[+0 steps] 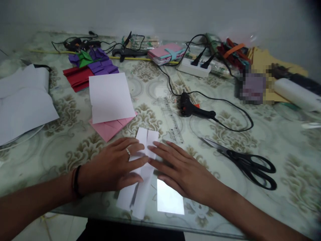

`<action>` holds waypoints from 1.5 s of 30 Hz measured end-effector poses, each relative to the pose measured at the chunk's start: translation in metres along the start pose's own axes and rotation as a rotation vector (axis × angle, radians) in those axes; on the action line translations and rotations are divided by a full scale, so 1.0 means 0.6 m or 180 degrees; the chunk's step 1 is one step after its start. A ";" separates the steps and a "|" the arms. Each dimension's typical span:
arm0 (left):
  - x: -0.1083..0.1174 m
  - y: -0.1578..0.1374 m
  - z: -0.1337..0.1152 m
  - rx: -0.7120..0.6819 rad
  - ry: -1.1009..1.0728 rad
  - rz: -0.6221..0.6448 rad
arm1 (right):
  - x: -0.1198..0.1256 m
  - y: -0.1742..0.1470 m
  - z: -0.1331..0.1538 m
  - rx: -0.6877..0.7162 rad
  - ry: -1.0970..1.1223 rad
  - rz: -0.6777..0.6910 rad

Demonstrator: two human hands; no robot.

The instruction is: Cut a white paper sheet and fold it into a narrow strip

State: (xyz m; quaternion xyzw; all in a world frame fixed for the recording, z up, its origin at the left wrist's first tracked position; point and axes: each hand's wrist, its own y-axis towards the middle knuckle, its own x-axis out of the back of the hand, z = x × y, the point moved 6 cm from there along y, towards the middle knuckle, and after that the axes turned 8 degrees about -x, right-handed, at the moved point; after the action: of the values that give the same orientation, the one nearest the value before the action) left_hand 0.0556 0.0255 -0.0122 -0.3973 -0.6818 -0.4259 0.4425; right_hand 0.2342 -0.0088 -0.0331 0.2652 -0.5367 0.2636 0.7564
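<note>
A folded white paper strip [141, 197] lies lengthwise before me, its two long edges meeting near the middle with a thin gap. My left hand [117, 164], with a ring and a dark wristband, rests over its left side, fingers stretched out. Across from it, my right hand [178, 165] lies flat with its fingertips on the strip's right side. Both sets of fingertips come close together at the centre line. Just beyond the strip is a white square sheet [111, 97], partly covering a folded pink paper [110, 129].
Black-handled scissors [240, 160] lie at right, blades toward the middle. Behind are a black glue gun [195, 108] with its cord, a clear ruler [173, 124] and a white power strip [194, 68]. White papers [22, 103] cover the left; purple folded papers [102, 65] sit farther back.
</note>
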 end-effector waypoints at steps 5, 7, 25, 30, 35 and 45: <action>0.004 -0.012 -0.005 -0.0135 0.0003 -0.0188 | -0.004 -0.002 -0.006 0.0001 0.0014 0.0079; 0.007 -0.011 -0.005 -0.0117 0.0009 -0.0197 | -0.008 -0.003 -0.008 -0.0012 -0.0013 0.0119; -0.022 -0.002 -0.003 0.0163 0.0173 0.0182 | -0.013 0.002 -0.017 -0.0098 -0.0101 0.0288; -0.020 0.001 -0.002 0.0160 0.0190 0.0128 | -0.018 0.002 -0.015 -0.0107 -0.0106 0.0278; -0.018 0.002 -0.002 0.0130 0.0156 0.0082 | -0.020 0.002 -0.014 -0.0104 -0.0099 0.0279; -0.017 0.003 0.000 0.0130 0.0221 0.0067 | -0.016 0.007 -0.019 -0.0130 0.0034 0.0270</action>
State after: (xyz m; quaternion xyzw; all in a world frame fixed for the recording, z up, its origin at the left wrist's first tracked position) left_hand 0.0603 0.0243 -0.0211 -0.3803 -0.6704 -0.4207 0.4784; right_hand 0.2363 0.0008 -0.0447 0.2254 -0.5487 0.2857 0.7526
